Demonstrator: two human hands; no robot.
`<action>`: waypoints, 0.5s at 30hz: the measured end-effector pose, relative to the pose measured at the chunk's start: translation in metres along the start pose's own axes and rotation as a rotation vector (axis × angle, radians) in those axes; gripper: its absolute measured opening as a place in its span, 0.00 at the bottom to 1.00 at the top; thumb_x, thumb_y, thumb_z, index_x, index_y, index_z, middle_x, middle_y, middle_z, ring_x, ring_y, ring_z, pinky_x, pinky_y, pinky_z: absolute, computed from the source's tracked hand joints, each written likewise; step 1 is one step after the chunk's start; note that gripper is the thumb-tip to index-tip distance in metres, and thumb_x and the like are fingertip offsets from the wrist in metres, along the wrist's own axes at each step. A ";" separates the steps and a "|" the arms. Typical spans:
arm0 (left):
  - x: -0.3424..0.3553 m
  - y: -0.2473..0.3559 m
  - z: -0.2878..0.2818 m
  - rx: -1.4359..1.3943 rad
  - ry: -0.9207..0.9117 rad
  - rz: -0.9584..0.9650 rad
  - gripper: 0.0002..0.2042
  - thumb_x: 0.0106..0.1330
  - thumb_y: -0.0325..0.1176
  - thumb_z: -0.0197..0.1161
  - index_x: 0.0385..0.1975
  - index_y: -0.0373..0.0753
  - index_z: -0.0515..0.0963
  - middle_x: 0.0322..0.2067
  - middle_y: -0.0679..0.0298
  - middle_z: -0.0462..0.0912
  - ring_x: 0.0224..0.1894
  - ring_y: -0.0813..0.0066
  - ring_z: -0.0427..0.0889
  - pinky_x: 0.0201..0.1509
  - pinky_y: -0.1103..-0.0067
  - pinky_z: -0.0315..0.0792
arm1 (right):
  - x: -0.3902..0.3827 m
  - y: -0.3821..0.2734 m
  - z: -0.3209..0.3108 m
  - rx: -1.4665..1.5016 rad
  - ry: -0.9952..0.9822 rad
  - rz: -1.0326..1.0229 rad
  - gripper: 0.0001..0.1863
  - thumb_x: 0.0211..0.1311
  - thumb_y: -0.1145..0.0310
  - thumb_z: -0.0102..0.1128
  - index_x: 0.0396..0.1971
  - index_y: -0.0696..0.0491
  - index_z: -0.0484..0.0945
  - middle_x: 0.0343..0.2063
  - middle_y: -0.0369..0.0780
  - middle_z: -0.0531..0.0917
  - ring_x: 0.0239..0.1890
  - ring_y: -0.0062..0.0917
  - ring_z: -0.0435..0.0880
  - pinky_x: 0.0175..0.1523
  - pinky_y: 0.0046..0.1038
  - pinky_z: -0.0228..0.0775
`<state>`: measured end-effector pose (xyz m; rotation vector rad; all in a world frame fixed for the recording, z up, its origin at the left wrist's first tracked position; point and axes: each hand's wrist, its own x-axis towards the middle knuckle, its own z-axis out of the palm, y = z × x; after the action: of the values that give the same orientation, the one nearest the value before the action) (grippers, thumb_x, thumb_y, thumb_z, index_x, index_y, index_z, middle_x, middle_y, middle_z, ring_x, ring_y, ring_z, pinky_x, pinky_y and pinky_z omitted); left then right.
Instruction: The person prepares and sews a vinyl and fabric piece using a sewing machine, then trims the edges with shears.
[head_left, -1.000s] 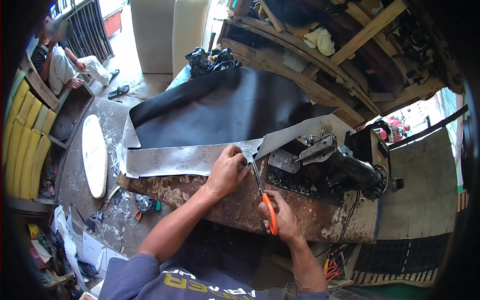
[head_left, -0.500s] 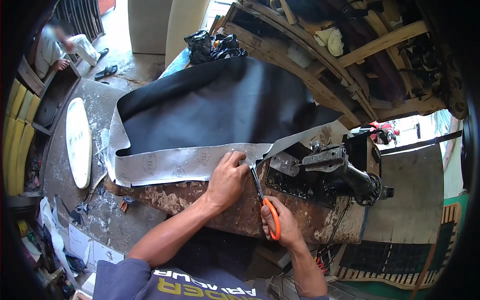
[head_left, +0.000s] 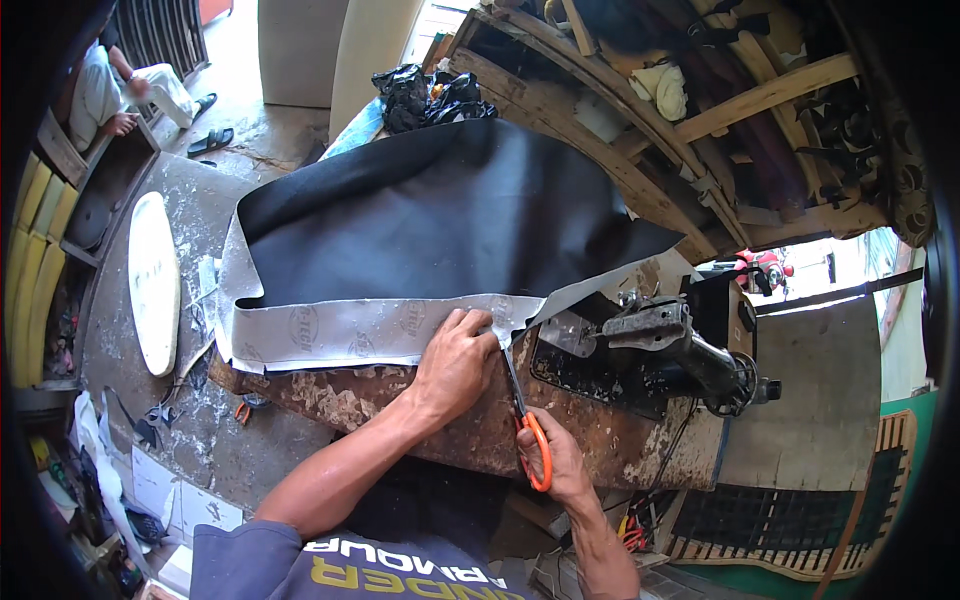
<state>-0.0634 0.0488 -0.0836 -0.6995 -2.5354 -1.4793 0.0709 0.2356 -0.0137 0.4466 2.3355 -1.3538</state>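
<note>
A large black vinyl-like sheet (head_left: 400, 230) lies over the worn workbench, its near edge folded up to show a pale printed backing (head_left: 375, 328). My left hand (head_left: 455, 365) rests on this folded edge, fingers curled and gripping it near the cut. In my right hand (head_left: 558, 460) is a pair of scissors (head_left: 541, 445) with orange handles. The blades point away from me, and their tips meet the sheet's edge just right of my left fingers. Exactly how far the blades are parted is hard to see.
A black sewing machine (head_left: 660, 335) stands on the bench (head_left: 330, 395) to the right of the scissors. On the floor at left lies a white oval board (head_left: 154, 285). Wooden frames (head_left: 640, 120) lean at the back right. A person (head_left: 105, 90) sits at the far left.
My right hand and the scissors have drawn slightly toward me and left, and the blades look closer together. My left hand keeps nearly the same place on the sheet.
</note>
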 end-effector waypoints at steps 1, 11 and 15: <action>0.001 0.000 -0.001 0.004 -0.003 0.000 0.08 0.59 0.25 0.72 0.37 0.33 0.88 0.52 0.52 0.84 0.54 0.49 0.81 0.62 0.62 0.77 | -0.001 -0.003 0.000 0.015 -0.005 0.003 0.29 0.76 0.45 0.66 0.62 0.52 0.77 0.24 0.27 0.78 0.22 0.09 0.72 0.25 0.18 0.63; -0.008 0.007 -0.012 0.005 -0.027 0.002 0.12 0.59 0.26 0.74 0.43 0.35 0.86 0.49 0.55 0.84 0.53 0.51 0.80 0.60 0.62 0.77 | -0.019 -0.012 0.007 0.427 -0.143 0.122 0.37 0.72 0.39 0.65 0.68 0.51 0.73 0.23 0.30 0.75 0.19 0.12 0.74 0.22 0.19 0.68; -0.008 0.001 -0.009 0.055 -0.018 0.011 0.13 0.58 0.26 0.75 0.44 0.35 0.87 0.49 0.56 0.84 0.53 0.52 0.80 0.60 0.64 0.78 | -0.017 -0.016 0.008 0.400 -0.140 0.147 0.36 0.73 0.41 0.66 0.68 0.52 0.72 0.25 0.29 0.76 0.19 0.12 0.75 0.23 0.20 0.70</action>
<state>-0.0572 0.0391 -0.0809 -0.7200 -2.5703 -1.4012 0.0801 0.2196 0.0033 0.6048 1.8806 -1.7207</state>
